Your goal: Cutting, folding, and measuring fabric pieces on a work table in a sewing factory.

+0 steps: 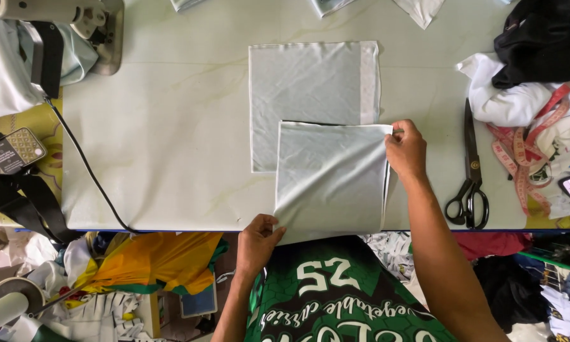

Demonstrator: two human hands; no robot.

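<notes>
Here the left hand point(258, 240) pinches the near corner of a pale grey folded fabric panel point(329, 180), and the right hand point(405, 149) grips its far corner. Held at opposite corners, it stays taut, overlapping a flat grey fabric square point(304, 82) on the pale worktable point(164, 139).

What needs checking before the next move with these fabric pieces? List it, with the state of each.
1. Left hand grips near-left corner of the upper fabric piece: ok.
2. Right hand pinches its far-right corner: ok.
3. Upper piece aligned with the lower fabric piece: not ok, offset toward the person.
4. Upper piece fully on the table: not ok, overhangs the near edge.
5. Scissors apart from fabric: ok.
6. Layer count at right edge: cannot tell.
</notes>
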